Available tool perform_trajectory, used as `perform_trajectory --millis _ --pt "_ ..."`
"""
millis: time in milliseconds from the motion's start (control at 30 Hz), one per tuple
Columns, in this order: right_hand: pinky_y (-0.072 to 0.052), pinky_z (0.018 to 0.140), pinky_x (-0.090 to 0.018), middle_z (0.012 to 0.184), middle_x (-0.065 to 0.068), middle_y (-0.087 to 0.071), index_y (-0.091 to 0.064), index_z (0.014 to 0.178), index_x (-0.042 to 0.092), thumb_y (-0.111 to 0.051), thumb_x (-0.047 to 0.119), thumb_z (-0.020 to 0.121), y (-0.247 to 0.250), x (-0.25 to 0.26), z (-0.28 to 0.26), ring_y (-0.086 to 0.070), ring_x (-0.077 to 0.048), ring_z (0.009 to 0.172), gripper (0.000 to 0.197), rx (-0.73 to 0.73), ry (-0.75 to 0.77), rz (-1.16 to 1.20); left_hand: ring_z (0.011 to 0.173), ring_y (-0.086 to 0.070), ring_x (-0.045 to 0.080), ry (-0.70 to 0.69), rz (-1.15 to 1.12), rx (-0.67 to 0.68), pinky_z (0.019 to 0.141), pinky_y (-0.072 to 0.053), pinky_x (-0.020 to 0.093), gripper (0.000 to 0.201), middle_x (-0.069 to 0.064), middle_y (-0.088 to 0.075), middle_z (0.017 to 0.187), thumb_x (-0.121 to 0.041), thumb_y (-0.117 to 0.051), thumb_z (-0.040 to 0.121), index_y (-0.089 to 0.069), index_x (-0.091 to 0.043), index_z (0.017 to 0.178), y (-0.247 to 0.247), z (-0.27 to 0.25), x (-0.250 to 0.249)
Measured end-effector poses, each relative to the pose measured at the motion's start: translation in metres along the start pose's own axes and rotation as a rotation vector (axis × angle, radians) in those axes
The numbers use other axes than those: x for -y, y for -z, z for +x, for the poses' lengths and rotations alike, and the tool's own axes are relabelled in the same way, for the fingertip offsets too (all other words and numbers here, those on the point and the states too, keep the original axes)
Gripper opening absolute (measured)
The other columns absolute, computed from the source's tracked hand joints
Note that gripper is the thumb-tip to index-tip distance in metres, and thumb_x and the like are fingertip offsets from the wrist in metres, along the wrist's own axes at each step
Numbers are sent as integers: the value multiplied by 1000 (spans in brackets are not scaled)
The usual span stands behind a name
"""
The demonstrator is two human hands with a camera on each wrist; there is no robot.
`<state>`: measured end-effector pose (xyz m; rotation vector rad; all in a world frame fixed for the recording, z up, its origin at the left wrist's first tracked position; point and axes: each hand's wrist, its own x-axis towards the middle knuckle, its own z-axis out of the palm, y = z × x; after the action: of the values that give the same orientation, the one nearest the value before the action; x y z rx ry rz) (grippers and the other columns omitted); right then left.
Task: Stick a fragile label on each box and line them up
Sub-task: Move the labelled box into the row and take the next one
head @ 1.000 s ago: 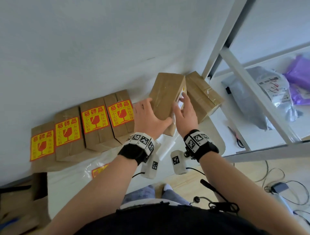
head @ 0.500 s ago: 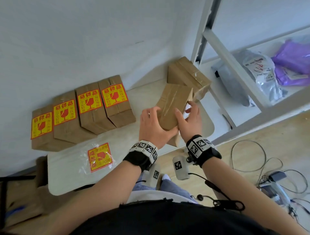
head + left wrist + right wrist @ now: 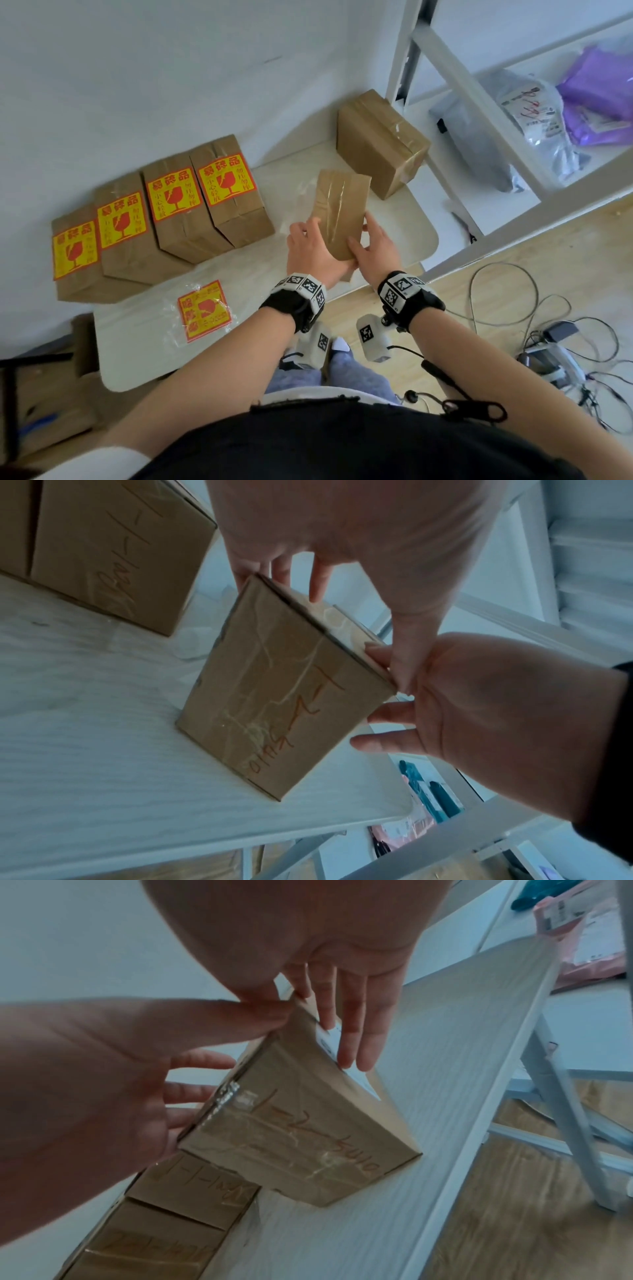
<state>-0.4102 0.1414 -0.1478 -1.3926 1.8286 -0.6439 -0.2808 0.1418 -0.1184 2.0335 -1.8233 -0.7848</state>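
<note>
Fingers [image 3: 308, 228] of both hands clasp unlabelled box [image 3: 339, 212] — above table [image 3: 144, 356].

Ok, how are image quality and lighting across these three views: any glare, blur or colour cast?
Head view: bright, wide-angle bend, glare streak on the held box's tape. Left wrist view: dim, bluish, left hand smeared close-up. Right wrist view: same cast, right hand soft, box scrawl readable.

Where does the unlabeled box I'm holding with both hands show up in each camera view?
Head: held box centre, between both hands.
Left wrist: held box centre, standing on the table.
Right wrist: held box centre, low.
Shared landmark: the labelled row's end box.
</note>
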Motion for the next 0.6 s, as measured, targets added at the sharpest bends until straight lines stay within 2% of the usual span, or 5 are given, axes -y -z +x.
perform_trajectory --millis 133,233,400,500,600 --pt "-51 92 -44 137 1 -56 -32 147 28 -50 37 94 -11 15 10 -63 -26 107 57 0 -1 -62 118 -44 24 22 12 15 99 -41 30 98 6 -39 129 -64 -78 58 -35 -19 134 15 10 15" --pt "-46 99 -44 143 -7 -45 -32 146 16 -55 34 93 -18 34 11 -51 -28 123 61 -156 -1 -97 122 -46 23 2 36 22 103 -41 34 97 5 -44 134 -59 -81 61 -37 -17 137 32 17 31" --pt "-27 114 -45 148 -17 -33 -32 144 7 -57 31 90 -33 81 8 -32 -35 135 64 -353 161 -125 112 -56 16 116 -80 -9 95 -48 38 61 -5 -59 124 -55 -70 79 -52 -22 127 64 16 65" --pt "-31 108 -45 139 -17 -40 -38 139 6 -53 25 83 -49 110 2 -39 -35 124 61 -343 319 -157 98 -60 18 211 -95 -31 81 -44 29 35 -5 -65 109 -49 -60 89 -60 -22 110 79 9 96" --pt "-46 90 -40 121 -10 -52 -49 129 9 -57 16 85 -75 129 -14 -51 -28 106 45 -217 499 -118 102 -60 21 342 -79 -15 83 -42 29 29 0 -65 111 -39 -59 90 -63 -19 109 86 0 138"
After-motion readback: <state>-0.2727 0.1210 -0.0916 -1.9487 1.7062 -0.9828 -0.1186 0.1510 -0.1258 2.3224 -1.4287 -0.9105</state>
